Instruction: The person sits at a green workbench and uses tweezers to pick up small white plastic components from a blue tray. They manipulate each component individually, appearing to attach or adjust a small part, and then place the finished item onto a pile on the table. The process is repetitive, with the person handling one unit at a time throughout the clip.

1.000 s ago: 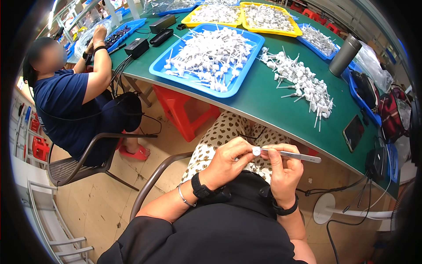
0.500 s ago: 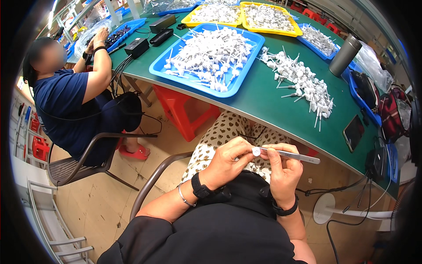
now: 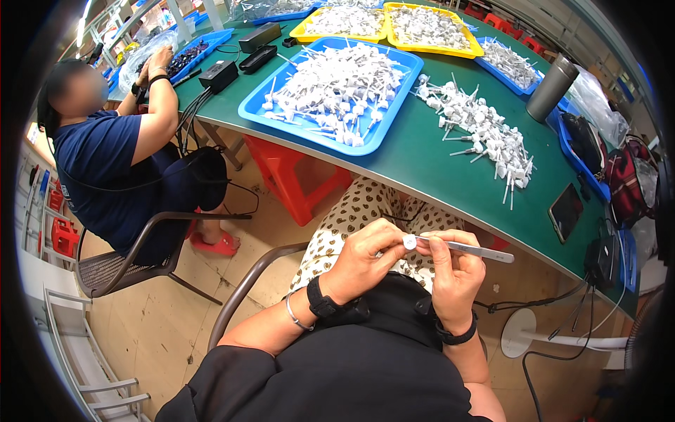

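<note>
Over my lap, my left hand (image 3: 362,257) pinches a small white round plastic part (image 3: 409,242) between thumb and fingers. My right hand (image 3: 453,271) is closed around metal tweezers (image 3: 485,252), whose broad end sticks out to the right. The tweezers' tips point at the white part; whether they touch it is too small to make out. In front of me, a blue tray (image 3: 247,112) bears a heap of white plastic parts with thin stems. To its right, a loose pile of similar white parts (image 3: 485,123) lies on the green table (image 3: 422,165).
Yellow trays (image 3: 478,50) of white parts stand at the back. A grey flask (image 3: 553,88), a phone (image 3: 565,212) and a plaid bag (image 3: 631,179) are at the right. A co-worker (image 3: 105,155) sits at the left. Below the table is a red stool (image 3: 271,169); cables (image 3: 562,309) hang at right.
The tweezers' broad end has shifted very slightly to the right. Both hands otherwise stay in the same place with the same hold.
</note>
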A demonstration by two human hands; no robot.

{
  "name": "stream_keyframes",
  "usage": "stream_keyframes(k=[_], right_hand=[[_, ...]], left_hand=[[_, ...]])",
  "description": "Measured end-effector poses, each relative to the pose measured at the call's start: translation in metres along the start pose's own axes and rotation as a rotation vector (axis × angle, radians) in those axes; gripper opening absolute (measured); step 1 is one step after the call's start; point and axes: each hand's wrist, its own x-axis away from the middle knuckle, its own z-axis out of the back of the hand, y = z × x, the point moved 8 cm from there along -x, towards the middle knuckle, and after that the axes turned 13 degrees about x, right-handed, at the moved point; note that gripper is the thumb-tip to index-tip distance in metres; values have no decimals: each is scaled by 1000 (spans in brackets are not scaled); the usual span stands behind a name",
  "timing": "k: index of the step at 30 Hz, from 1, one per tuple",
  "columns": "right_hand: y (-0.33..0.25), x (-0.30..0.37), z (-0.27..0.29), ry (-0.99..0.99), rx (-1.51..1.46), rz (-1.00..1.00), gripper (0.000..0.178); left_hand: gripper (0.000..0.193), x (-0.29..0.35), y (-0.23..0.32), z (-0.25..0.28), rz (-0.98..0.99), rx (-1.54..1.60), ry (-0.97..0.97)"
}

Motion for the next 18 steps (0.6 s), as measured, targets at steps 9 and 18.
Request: stream_keyframes(k=[9,18], right_hand=[[-9,1,1,-10,228,107,7],[-16,-5,2,-141,319,87,8]], left_hand=[[14,1,2,0,-24,10,18],[15,0,4,-2,-34,-1,-26]])
